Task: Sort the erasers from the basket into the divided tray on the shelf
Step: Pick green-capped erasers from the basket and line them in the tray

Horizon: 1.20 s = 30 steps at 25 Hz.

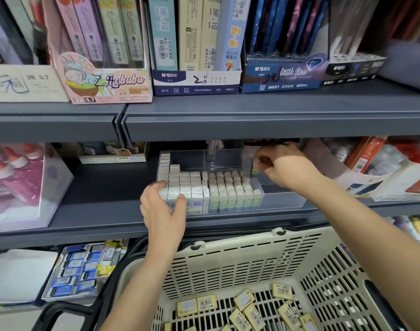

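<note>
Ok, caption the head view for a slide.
Right hand pinches green-labelled eraser at the divided tray; left hand grips its front corner, basket below.

Eraser [254,169] mostly behind right hand [287,167]; basket [228,266] partly beyond the bottom edge.

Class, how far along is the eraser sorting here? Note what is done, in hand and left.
Done: blue-sleeved erasers and green-sleeved erasers partly fill two compartments of the divided tray. In hand: the right hand pinches one green eraser behind those rows; the left hand holds the tray's corner. Left: yellow erasers in the basket; the tray's right compartment looks empty.
</note>
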Each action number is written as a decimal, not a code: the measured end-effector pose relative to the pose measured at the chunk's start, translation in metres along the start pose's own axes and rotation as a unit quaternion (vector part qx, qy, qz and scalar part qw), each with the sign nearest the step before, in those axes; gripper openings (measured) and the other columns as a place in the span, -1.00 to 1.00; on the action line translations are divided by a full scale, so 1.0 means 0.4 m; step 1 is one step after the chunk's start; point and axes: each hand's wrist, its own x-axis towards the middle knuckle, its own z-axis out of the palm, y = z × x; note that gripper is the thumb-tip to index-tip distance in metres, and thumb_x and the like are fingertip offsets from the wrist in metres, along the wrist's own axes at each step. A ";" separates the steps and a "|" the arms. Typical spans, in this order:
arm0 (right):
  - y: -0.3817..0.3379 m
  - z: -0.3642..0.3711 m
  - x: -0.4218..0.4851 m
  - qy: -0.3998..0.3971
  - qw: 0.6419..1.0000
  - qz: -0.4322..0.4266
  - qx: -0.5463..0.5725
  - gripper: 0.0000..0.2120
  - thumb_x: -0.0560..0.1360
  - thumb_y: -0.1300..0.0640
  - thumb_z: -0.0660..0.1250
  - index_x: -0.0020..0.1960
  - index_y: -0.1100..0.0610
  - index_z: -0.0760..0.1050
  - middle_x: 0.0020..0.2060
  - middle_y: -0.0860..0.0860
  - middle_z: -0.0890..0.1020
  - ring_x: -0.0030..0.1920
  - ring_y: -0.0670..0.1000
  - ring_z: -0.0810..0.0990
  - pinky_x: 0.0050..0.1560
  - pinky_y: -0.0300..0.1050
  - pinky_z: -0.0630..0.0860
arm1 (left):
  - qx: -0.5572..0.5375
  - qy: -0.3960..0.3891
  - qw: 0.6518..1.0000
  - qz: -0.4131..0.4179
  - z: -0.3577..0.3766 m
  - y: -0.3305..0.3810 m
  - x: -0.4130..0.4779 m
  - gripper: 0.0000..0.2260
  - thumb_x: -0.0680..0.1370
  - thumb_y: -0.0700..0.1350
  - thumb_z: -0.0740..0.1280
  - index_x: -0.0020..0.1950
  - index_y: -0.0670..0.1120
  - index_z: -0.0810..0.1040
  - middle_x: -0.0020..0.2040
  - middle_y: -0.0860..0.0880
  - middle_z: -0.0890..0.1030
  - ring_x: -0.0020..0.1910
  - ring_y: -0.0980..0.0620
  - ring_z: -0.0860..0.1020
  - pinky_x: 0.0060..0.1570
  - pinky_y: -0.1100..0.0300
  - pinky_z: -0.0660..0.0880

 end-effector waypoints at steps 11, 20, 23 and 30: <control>-0.002 0.022 0.017 -0.018 1.000 -0.017 -0.010 -0.81 0.46 0.23 0.24 -0.11 -0.04 0.54 -0.20 -0.10 0.53 -0.14 0.04 0.49 -0.02 -0.05 0.53 | 0.004 0.002 1.000 0.002 0.004 -0.002 0.001 -0.60 0.52 -0.14 0.30 0.32 -0.08 0.30 0.28 0.02 0.26 0.28 -0.04 0.27 0.29 0.04 0.20; 0.032 0.092 0.030 -0.058 0.997 0.041 0.029 -0.84 0.52 0.07 0.28 0.04 0.01 0.60 0.08 0.04 0.59 0.02 0.11 0.56 0.09 -0.06 0.50 | 0.010 0.011 1.000 0.017 0.008 -0.005 0.001 -0.60 0.52 -0.14 0.31 0.33 -0.11 0.30 0.32 -0.03 0.27 0.20 0.14 0.20 0.23 0.16 0.14; 0.029 0.083 0.052 -0.106 0.993 0.043 -0.024 -0.83 0.49 0.02 0.29 0.04 -0.05 0.60 0.12 -0.01 0.57 -0.06 0.04 0.50 -0.04 -0.16 0.44 | 0.014 0.011 1.000 0.019 0.008 -0.008 0.003 -0.59 0.52 -0.14 0.31 0.33 -0.11 0.30 0.32 -0.03 0.27 0.23 0.12 0.21 0.24 0.16 0.14; 0.016 0.090 0.053 -0.115 0.992 0.041 -0.013 -0.82 0.50 0.05 0.29 0.06 -0.05 0.61 0.22 -0.05 0.56 0.13 0.08 0.54 0.18 -0.05 0.49 | 0.022 0.008 1.000 0.016 0.007 -0.004 0.000 -0.59 0.52 -0.14 0.32 0.33 -0.11 0.30 0.33 -0.05 0.28 0.30 0.00 0.25 0.25 0.14 0.16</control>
